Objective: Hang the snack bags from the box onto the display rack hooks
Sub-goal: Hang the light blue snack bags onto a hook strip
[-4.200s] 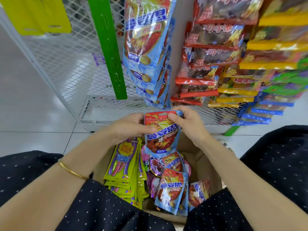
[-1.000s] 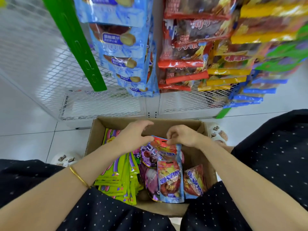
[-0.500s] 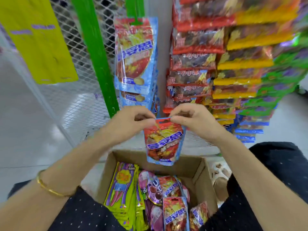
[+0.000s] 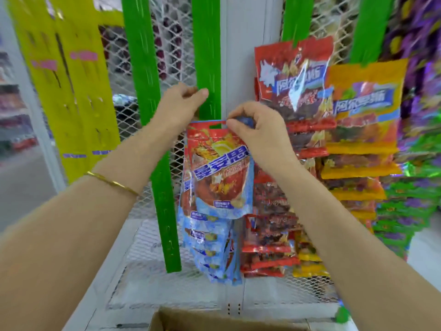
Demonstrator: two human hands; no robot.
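Shop aisle, blurred in front of me. White wire-mesh panel (image 4: 171, 44) fills the view, split by a plain white upright post (image 4: 248, 32). Pale tiled floor (image 4: 21, 187) off to my left, light and even, no hard shadows. Far left, shelving (image 4: 12, 103) with red stock, too smeared to read. Low white mesh shelf (image 4: 148, 266) runs along the base of the panel near my knees.

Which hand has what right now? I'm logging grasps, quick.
Left hand: fingers curled at the green strip; grip unclear.
Right hand: closed, pinching the red-and-blue snack bag by its top edge.
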